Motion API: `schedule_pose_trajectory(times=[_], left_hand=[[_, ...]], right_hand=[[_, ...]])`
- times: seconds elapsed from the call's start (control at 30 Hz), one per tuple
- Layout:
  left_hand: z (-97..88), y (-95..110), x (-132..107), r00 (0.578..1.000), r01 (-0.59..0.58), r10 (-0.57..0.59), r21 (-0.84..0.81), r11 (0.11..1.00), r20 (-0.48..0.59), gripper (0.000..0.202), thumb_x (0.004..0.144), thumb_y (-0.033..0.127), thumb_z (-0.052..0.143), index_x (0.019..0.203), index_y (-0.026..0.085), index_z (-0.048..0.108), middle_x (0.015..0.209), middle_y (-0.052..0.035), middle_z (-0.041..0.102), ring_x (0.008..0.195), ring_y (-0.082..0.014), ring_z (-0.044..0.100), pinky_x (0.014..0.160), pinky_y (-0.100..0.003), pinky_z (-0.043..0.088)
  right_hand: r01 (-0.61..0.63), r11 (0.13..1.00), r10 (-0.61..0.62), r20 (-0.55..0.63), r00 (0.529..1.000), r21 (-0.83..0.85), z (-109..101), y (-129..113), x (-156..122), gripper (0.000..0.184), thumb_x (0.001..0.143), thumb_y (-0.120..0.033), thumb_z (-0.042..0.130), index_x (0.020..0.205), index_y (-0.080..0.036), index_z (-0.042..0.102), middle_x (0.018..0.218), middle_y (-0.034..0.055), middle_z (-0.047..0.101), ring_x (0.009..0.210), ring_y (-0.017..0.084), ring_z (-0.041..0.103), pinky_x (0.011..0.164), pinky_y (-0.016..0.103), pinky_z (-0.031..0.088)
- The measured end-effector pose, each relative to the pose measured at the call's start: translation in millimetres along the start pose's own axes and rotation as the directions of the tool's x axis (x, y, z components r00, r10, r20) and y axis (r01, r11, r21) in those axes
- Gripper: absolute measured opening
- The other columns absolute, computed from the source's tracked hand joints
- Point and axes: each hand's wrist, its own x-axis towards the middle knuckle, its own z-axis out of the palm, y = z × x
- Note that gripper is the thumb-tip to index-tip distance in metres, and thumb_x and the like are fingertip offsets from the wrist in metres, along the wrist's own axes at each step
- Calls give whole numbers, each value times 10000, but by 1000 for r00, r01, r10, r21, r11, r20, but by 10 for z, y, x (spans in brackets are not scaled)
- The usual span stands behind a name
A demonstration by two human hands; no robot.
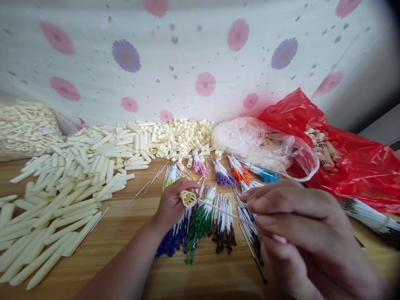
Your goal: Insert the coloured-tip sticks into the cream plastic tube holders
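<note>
Left hand (173,204) is pinching a light, stiff cream holder (188,198); right hand (290,216) is pinching 1 thin, probably bendy refill (225,213) at its near end.

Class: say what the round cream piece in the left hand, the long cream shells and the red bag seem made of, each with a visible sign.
Round cream piece: likely moulded plastic, matt, with evenly formed holes. Long cream shells: probably plastic too, smooth, identical shapes. Red bag: thin plastic film, glossy, crumpled, partly see-through.
</note>
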Motion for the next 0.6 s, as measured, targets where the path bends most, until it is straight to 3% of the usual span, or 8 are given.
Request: schedule_pose_trajectory(times=[0.1,0.3,0.43,0.6], left_hand=[[16,16,-1,1000,-3,3,3,1000,13,111,805,275,651,861,198,707,704,-19,637,632,-141,567,615,-262,448],[25,11,-22,998,-23,24,-15,1000,53,129,792,207,666,913,244,695,697,11,637,670,-146,578,630,-261,435],[21,8,-31,996,-43,43,-4,999,78,163,772,252,690,936,251,689,704,8,645,681,-162,582,630,-276,435],[2,-22,-4,999,-45,41,119,992,36,156,806,335,647,904,221,691,715,-16,629,683,-168,574,639,-286,433]], right_hand=[[32,1000,-32,17,999,2,138,38,20,247,863,-146,549,1086,-237,604,865,74,656,839,210,655,739,374,582],[80,994,-75,-78,994,69,353,106,92,199,846,-123,555,1015,-197,628,837,72,665,780,180,660,688,322,574],[54,994,-46,-88,995,96,430,132,86,194,851,-140,544,1007,-219,628,850,76,668,774,195,660,671,344,564],[18,997,-10,-102,995,81,503,182,60,189,826,-105,561,974,-196,633,863,83,638,800,189,624,678,341,538]])
